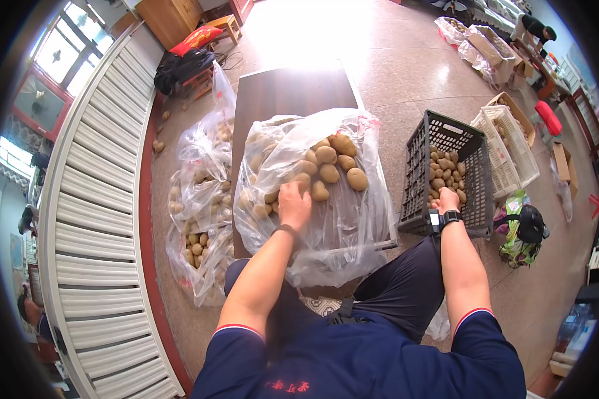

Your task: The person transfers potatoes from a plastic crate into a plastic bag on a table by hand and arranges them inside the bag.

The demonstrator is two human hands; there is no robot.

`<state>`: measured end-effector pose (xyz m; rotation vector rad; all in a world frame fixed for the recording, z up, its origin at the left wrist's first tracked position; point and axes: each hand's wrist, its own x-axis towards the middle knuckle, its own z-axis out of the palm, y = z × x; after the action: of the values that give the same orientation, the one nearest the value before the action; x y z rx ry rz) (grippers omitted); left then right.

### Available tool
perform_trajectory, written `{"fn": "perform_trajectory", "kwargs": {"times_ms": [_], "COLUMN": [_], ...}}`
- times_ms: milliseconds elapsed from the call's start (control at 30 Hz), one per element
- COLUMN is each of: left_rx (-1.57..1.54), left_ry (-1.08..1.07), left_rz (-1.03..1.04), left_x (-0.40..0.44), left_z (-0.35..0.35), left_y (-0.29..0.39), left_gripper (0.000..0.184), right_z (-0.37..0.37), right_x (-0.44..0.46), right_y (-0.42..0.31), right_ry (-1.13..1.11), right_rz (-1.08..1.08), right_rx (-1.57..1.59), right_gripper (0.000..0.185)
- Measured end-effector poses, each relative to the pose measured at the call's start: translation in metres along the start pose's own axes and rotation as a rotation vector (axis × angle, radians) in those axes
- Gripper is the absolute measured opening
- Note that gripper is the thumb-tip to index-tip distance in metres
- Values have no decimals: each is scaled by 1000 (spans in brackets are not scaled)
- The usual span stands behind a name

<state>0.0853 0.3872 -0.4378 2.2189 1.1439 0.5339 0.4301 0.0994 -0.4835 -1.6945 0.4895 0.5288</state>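
Note:
My left hand (295, 205) reaches over a clear plastic bag (343, 229) on a dark-topped table (279, 90). Its fingers are stretched out against the near side of the potatoes (327, 173) lying in the bag's mouth. Over on the right, my right hand (448, 200) is lowered into a black plastic crate (416, 176). Several potatoes (446, 168) are heaped inside that crate, just beyond the hand. The right fingertips are hidden, so I cannot see whether a potato is in them. A watch (451, 217) is on the right wrist.
Clear bags of potatoes (196, 247) stand on the floor left of the table, beside a white radiator (100, 239). A white crate (498, 151) and a green bag (516, 243) are right of the black crate. A person (532, 30) bends over at the far right.

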Motion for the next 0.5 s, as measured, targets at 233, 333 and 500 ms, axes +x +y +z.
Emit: {"fn": "perform_trajectory", "kwargs": {"times_ms": [233, 333, 500], "left_rx": [138, 185, 296], "left_ry": [6, -82, -91], "left_rz": [238, 217, 157], "left_x": [23, 22, 11], "left_z": [-7, -10, -13], "left_y": [-23, -12, 12], "left_gripper": [46, 53, 54], "right_z": [36, 56, 75], "right_x": [-35, -27, -57], "right_y": [6, 15, 11], "right_ry": [-256, -245, -148], "right_rz": [-205, -262, -464], "right_rx": [-56, -166, -479], "right_gripper": [12, 43, 58]}}
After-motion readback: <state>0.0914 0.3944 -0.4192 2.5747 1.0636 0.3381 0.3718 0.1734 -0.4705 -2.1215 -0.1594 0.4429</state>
